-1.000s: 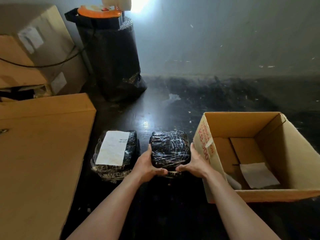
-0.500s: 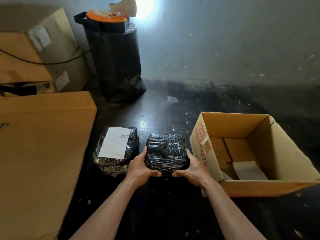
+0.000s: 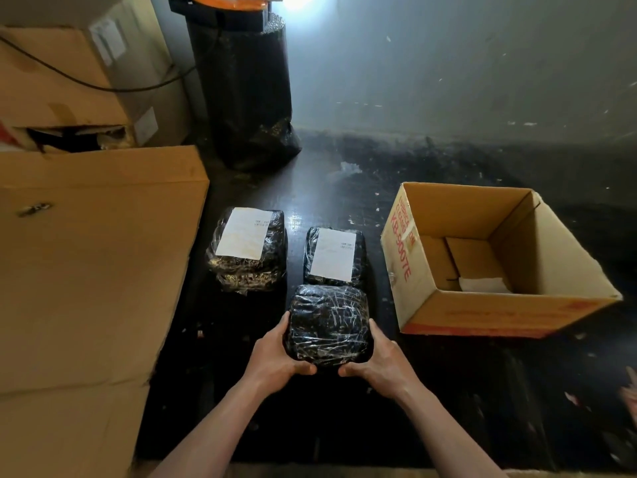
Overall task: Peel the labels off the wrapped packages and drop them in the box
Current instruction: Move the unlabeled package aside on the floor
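The box [image 3: 496, 260] holds white paper [image 3: 484, 284]. Both hands, left [image 3: 275, 357] and right [image 3: 382, 362], grip a bare package [image 3: 329, 324] near the box's left wall, dark floor [image 3: 344, 415] open below.

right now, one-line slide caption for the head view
Both hands, left hand and right hand, hold a label-free black plastic-wrapped package beside an open brown cardboard box.

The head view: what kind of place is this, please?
Probably a storeroom or a packing corner. Stacked cardboard cartons stand on the left, black film-wrapped packages with paper labels lie on a dark floor, and an open box waits beside them, near a bare wall.
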Action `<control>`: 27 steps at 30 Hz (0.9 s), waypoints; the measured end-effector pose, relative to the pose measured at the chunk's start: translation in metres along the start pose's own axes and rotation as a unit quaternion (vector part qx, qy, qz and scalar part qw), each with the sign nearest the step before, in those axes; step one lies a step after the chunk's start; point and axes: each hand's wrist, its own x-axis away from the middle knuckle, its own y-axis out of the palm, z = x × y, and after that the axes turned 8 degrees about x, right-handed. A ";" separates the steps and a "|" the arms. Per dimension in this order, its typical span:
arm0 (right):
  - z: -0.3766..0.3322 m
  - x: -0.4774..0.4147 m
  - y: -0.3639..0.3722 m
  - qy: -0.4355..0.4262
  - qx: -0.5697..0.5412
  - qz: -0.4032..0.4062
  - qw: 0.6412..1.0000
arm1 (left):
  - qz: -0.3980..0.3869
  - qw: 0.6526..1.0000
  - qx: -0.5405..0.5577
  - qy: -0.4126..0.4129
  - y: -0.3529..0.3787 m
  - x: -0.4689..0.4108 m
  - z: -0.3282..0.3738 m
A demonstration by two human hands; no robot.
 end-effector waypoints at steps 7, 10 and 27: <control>0.023 0.019 0.036 0.031 0.032 0.012 0.999 | 0.004 0.999 -0.014 -0.033 0.020 0.029 -0.030; 0.022 0.025 0.037 0.028 0.042 0.022 0.998 | 0.000 0.999 -0.016 -0.036 0.021 0.029 -0.032; -0.016 -0.013 -0.023 -0.024 0.103 0.062 0.992 | 0.054 0.991 -0.119 0.012 -0.021 -0.026 0.030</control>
